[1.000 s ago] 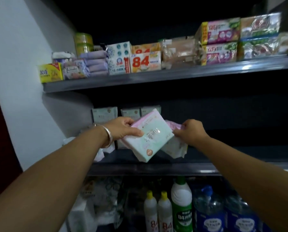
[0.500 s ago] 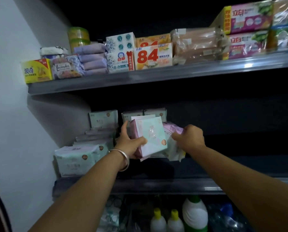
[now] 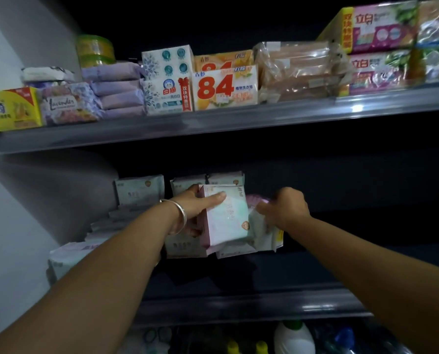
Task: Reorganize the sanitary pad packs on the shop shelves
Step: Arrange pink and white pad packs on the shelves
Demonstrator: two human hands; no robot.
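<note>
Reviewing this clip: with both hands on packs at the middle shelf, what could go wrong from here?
1. The left hand holds the pink-edged pack upright with little beneath it; released early, it may tip forward.
2. The right hand grips a crumpled white pack; tugging could drag neighbouring packs off.
3. The leaning stack at left looks unstable.

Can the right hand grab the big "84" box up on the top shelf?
Probably yes. The 84 box stands at the shelf's front edge with nothing before it, but the right hand grips a pad pack now, so it must let go first.
</note>
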